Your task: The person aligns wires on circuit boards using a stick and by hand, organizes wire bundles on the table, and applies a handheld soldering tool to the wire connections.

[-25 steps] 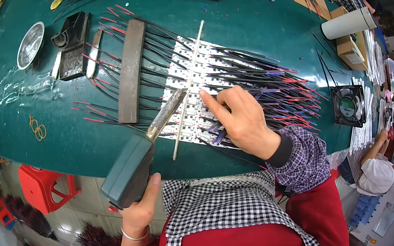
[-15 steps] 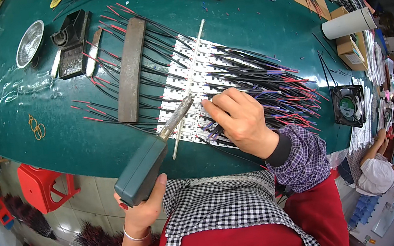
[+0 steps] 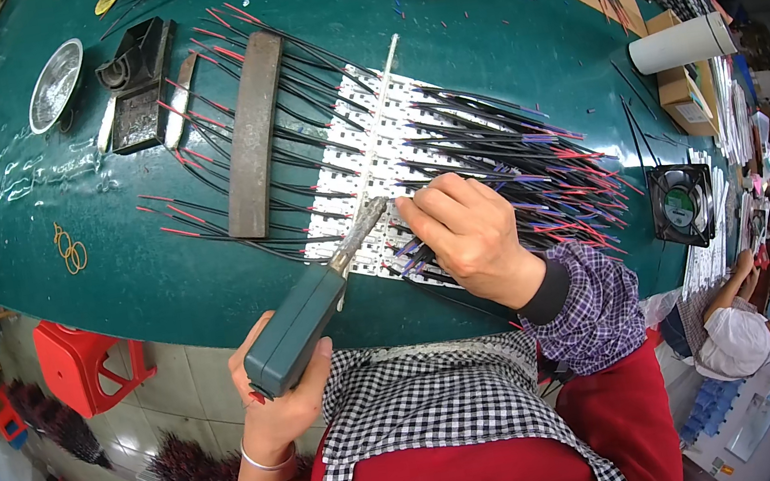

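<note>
The gun's (image 3: pixel 291 330) metal tip has shifted from over the rod (image 3: pixel 371 156) to its right side, near the right hand's (image 3: pixel 475 240) fingertips; that hand's index finger, extended earlier, is now bent. Tip and fingers thus share one small part of the board (image 3: pixel 329 227) – an arrangement that suggests close work at that spot. Whether the tip touches the board cannot be told.

The left hand (image 3: pixel 283 407) is wrapped firmly around the gun's body. The right hand is curled inward; its thumb is largely hidden, and whether it pinches a wire cannot be told.

The board – flat, white, patterned with small dark marks – lies on the smooth, glossy green table (image 3: pixel 126 292) before the person. The thin, pale, straight rod lies aslant across it. Leftward, slender black wires (image 3: pixel 300 90) with red ends pass beneath a bar (image 3: pixel 257 145), oblong, dull and grey-brown. Rightward, a denser bundle (image 3: pixel 533 175) of black wires fans out, ends red and purple. The gun has a smooth, angular dark-green body and a rough, discoloured barrel.
</note>
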Demonstrator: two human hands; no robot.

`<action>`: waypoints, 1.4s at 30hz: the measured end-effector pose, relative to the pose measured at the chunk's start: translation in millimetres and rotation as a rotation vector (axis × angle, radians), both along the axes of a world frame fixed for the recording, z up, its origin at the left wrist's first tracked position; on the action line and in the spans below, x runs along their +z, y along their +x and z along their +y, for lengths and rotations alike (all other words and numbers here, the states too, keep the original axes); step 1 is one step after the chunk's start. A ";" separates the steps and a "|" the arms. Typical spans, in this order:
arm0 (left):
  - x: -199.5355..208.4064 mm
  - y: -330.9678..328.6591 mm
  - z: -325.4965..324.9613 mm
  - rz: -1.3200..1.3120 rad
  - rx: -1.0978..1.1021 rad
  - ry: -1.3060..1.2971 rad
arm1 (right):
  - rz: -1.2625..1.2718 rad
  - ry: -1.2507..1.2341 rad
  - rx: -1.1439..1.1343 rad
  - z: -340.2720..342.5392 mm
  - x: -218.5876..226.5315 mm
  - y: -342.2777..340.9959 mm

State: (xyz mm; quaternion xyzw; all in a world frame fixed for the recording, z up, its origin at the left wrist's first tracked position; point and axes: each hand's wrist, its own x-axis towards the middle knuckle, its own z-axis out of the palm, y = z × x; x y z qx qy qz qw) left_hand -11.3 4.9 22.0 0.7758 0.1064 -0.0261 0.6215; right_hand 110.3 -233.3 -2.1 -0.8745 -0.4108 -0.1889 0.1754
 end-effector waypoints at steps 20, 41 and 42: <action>-4.1 -11.0 0.5 -0.065 0.084 -0.001 | 0.050 0.039 0.003 -1.6 -3.4 -0.3; -0.6 -7.1 6.9 -0.103 -0.081 0.130 | -0.010 0.008 0.051 4.5 0.1 -2.2; -2.4 -12.5 6.0 -0.103 -0.079 0.131 | -0.007 0.010 0.051 5.0 0.2 -2.6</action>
